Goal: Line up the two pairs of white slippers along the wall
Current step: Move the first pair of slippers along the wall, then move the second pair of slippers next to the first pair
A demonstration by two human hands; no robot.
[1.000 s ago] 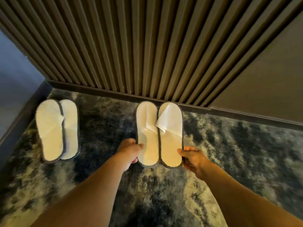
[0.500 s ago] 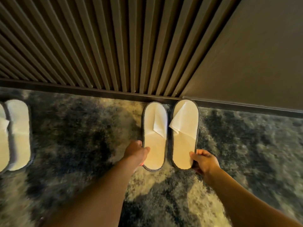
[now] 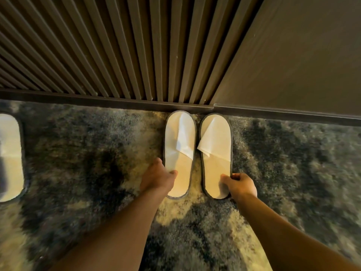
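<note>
Two white slippers with grey trim lie side by side on the carpet, toes against the skirting board. My left hand [image 3: 159, 177] grips the heel end of the left slipper [image 3: 179, 145] from its left side. My right hand [image 3: 239, 183] pinches the heel edge of the right slipper [image 3: 215, 151]. A narrow gap separates the two slippers. One slipper of the other pair [image 3: 10, 157] shows at the far left edge, cut off by the frame.
A ribbed dark wood wall [image 3: 117, 45] and a plain dark panel [image 3: 293, 55] stand behind a dark skirting board [image 3: 97, 99]. Mottled grey and cream carpet [image 3: 293, 173] covers the floor.
Both hands have slid the pair to the right and up to the skirting board. The slippers have parted slightly. The other pair has drifted almost out of view on the left.
</note>
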